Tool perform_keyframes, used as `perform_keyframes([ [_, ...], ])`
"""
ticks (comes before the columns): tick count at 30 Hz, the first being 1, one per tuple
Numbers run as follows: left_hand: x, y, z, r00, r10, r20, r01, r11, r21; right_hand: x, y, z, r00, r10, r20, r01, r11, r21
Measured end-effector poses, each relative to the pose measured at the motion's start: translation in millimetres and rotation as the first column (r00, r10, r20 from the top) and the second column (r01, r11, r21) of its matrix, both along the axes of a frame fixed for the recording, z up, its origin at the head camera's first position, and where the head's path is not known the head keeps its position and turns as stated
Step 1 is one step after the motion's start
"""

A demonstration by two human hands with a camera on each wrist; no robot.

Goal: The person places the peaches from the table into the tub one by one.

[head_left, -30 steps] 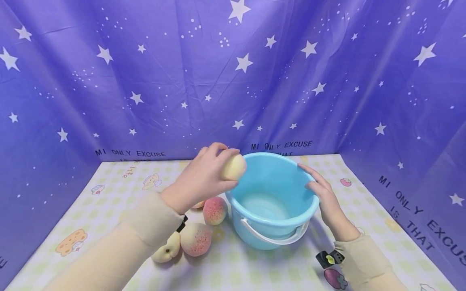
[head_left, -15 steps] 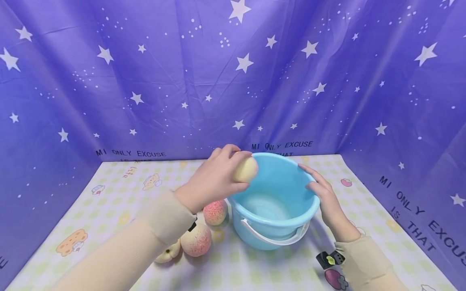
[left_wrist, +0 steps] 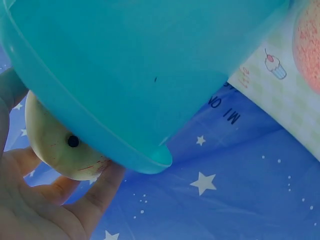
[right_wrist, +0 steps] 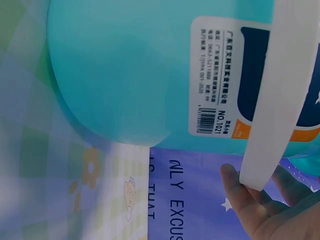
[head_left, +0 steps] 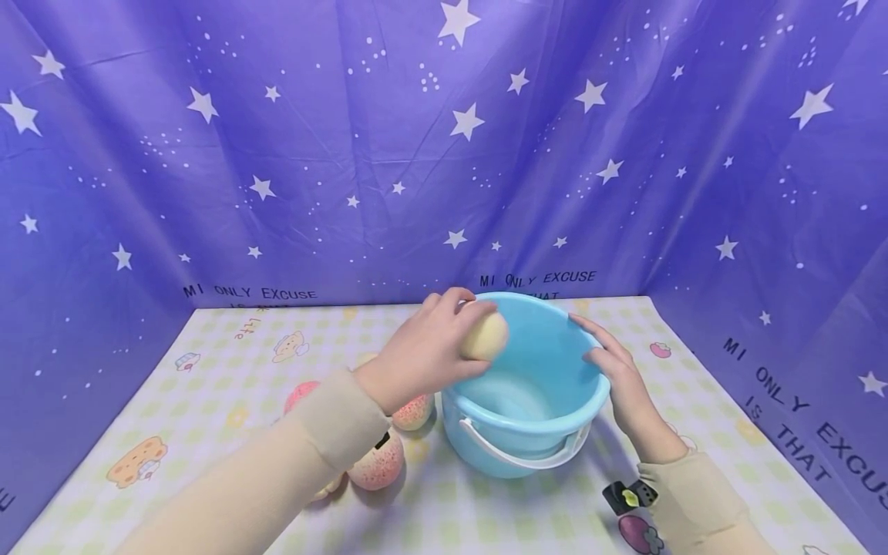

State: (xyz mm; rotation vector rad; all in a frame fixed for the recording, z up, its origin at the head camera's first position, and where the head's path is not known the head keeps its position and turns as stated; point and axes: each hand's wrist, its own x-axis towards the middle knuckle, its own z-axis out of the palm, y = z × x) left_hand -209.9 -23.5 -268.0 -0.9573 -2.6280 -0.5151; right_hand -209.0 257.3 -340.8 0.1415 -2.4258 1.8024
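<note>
In the head view my left hand [head_left: 430,343] holds a pale yellow peach [head_left: 489,337] over the left rim of a light-blue bucket [head_left: 486,420]. The left wrist view shows this peach [left_wrist: 60,142] with a dark stem hole and red streaks, partly behind the bucket wall [left_wrist: 125,75]. My right hand [head_left: 620,378] grips the bucket's right rim, thumb over the edge and fingers along the outside. In the right wrist view the right hand [right_wrist: 280,205] is beside the white handle [right_wrist: 285,90]. The bucket stands upright, its visible inside bare.
Left of the bucket several pink and yellow peaches lie on the table, among them a speckled peach [head_left: 378,462], a pink one [head_left: 414,412] and a red one [head_left: 301,395]; my left sleeve [head_left: 277,455] covers part of them. A starry purple curtain [head_left: 388,154] surrounds the checked tablecloth [head_left: 173,416].
My left hand has moved right with the pale peach, from outside the bucket's left rim to over its opening. The right hand and the bucket have stayed in place.
</note>
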Motion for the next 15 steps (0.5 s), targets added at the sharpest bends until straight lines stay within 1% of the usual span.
perform_keyframes([
  [8, -0.4, 8, -2.1, 1.0, -0.012, 0.023, 0.011, 1.0, 0.021, -0.3, 0, -0.3, 1.0, -0.004, -0.001, 0.004, 1.0, -0.004],
  [15, -1.9, 16, -2.5, 0.999, -0.015, 0.031, 0.015, 1.0, 0.015, -1.2, 0, -1.4, 1.0, 0.004, -0.004, -0.004, 1.0, -0.009],
])
